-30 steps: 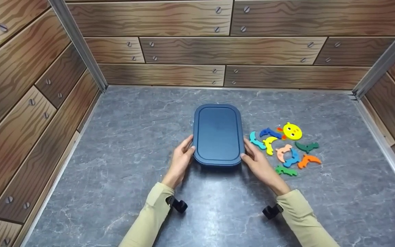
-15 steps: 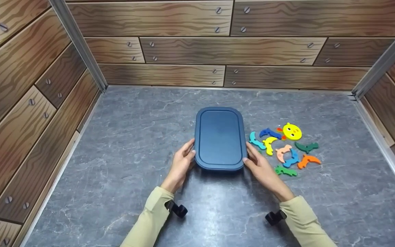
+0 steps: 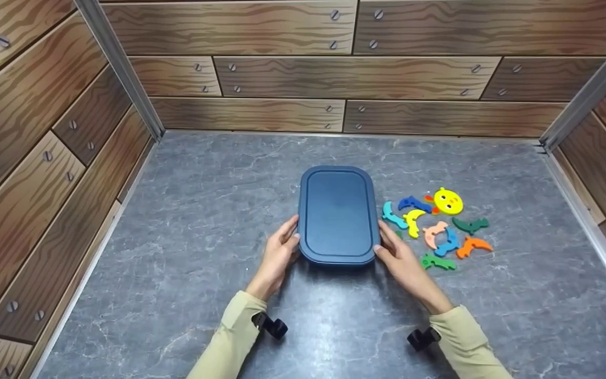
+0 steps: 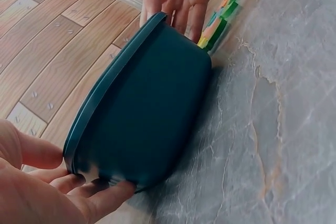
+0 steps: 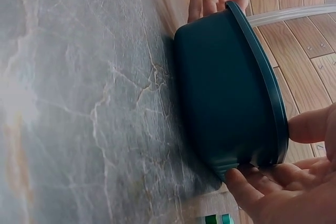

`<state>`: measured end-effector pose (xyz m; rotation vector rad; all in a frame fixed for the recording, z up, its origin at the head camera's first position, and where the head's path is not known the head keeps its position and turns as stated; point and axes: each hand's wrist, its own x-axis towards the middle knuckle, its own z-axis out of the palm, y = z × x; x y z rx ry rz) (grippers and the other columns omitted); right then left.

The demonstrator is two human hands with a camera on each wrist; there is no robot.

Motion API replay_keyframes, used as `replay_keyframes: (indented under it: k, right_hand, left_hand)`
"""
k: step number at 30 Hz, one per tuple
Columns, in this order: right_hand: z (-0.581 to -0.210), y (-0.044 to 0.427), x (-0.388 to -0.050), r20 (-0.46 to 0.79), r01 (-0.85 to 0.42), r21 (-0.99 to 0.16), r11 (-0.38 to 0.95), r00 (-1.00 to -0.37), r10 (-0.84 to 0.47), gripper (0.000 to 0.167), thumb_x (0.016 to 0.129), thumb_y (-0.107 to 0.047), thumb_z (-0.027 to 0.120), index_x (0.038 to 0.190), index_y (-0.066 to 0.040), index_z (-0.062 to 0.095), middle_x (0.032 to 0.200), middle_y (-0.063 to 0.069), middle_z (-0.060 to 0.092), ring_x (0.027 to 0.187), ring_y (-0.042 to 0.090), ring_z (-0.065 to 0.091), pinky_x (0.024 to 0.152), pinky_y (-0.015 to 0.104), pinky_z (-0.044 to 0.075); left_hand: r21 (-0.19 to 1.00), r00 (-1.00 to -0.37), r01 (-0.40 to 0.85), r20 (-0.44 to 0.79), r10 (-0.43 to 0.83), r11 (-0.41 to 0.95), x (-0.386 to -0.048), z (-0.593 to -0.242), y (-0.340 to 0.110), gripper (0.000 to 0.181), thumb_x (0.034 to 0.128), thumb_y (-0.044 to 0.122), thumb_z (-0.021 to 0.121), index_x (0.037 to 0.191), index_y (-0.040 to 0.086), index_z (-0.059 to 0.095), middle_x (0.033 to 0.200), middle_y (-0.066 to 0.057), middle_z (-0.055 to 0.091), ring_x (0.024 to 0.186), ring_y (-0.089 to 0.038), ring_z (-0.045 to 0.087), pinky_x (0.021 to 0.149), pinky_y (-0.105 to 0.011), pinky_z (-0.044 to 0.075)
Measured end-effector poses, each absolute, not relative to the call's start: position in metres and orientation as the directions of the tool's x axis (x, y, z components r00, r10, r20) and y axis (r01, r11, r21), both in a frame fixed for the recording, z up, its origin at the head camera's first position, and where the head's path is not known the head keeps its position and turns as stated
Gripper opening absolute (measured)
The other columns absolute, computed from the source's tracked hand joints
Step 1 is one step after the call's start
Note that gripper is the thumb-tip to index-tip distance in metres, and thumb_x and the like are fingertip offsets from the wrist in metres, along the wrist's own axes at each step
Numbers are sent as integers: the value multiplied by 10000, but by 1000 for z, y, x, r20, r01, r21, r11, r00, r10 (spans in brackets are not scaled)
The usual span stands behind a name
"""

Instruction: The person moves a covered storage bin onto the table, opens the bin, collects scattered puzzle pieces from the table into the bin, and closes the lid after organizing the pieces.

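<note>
I have one box (image 4: 152,98) in front of me, around the middle of the table (image 3: 203,210), one lid (image 3: 339,210) covering it; what it holds is hidden. Both my hands are clamped on it, one at each long side near the close end: left hand (image 3: 276,253) and right hand (image 3: 404,263), each with thumb by the rim and fingers along the wall. I cannot tell if its base touches the table. Right of the box I count eight whole curved pieces, one of each colour: turquoise piece (image 3: 394,219), navy piece (image 3: 413,203), yellow piece (image 3: 412,223), peach piece (image 3: 431,236), blue piece (image 3: 447,245), dark green piece (image 3: 471,226), orange piece (image 3: 472,246), bright green piece (image 3: 438,262). One green bit (image 3: 399,233) shows just beside my fingers, and one round yellow face (image 3: 448,201) lies farthest back, two red bits (image 3: 435,210) beside it
</note>
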<state>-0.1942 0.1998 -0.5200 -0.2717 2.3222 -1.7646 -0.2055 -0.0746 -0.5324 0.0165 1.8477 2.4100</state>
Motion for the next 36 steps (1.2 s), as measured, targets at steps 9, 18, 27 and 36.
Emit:
replay_keyframes:
  k: [9, 18, 27, 36]
  right_hand:
    - [-522, 198, -188, -73, 10, -943, 332, -981, -177, 587, 1044, -214, 496, 1553, -49, 256, 1527, 200, 356, 1351, 332, 407, 1047, 471, 413]
    - [-523, 193, -179, -62, 6, -920, 392, -989, -131, 593, 1035, -220, 518, 1542, -25, 280, 1485, 207, 415, 1322, 312, 451, 1003, 412, 466]
    - [-521, 187, -174, -67, 33, -966, 256, -990, -126, 601, 1038, -212, 515, 1536, 9, 263, 1518, 248, 352, 1356, 350, 410, 1006, 418, 462]
    - [-519, 188, -172, -32, 2, -969, 246, -993, -116, 583, 1034, -198, 526, 1521, 25, 297, 1518, 247, 355, 1366, 361, 394, 1032, 437, 431]
  left_hand:
    - [981, -996, -67, -57, 62, -183, -197, -535, -74, 480, 1012, 18, 444, 1476, -72, 362, 1493, -261, 387, 1272, -337, 508, 1037, -401, 433]
    - [997, -997, -16, -10, 80, -77, -186, -531, -70, 525, 1010, 15, 451, 1496, -92, 286, 1521, -279, 321, 1347, -375, 416, 1082, -377, 373]
    - [995, -997, -26, -19, 80, -95, -184, -531, -68, 541, 998, 19, 471, 1499, -78, 293, 1499, -269, 367, 1367, -374, 390, 1089, -399, 368]
    - [995, -997, -12, -5, 71, -97, -182, -531, -67, 539, 1005, 43, 473, 1509, -48, 304, 1507, -255, 365, 1364, -373, 396, 1069, -411, 394]
